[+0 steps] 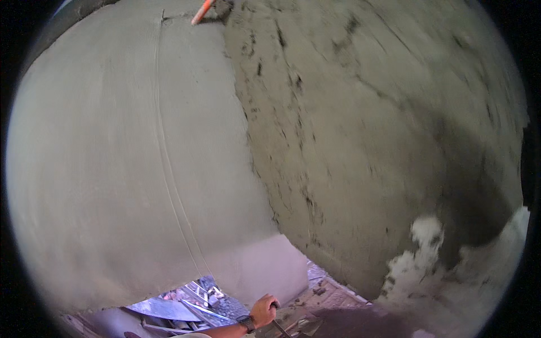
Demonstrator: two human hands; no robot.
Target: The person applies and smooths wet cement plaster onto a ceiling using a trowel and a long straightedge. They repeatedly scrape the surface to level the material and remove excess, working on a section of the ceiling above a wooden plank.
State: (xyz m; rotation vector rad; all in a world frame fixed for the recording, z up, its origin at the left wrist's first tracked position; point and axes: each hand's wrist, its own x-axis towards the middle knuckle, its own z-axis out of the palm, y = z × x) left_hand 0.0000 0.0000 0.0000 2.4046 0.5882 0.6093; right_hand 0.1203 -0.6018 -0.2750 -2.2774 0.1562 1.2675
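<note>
My left grip [264, 311], the only one in sight, is curled round a dark handle [280, 328] slanting down-right, below the plastered wall [208, 141].

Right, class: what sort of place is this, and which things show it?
Probably a building or renovation site: a smooth, plaster-like surface meets a darker, pitted surface, and jumbled debris shows near the lower edge.
</note>
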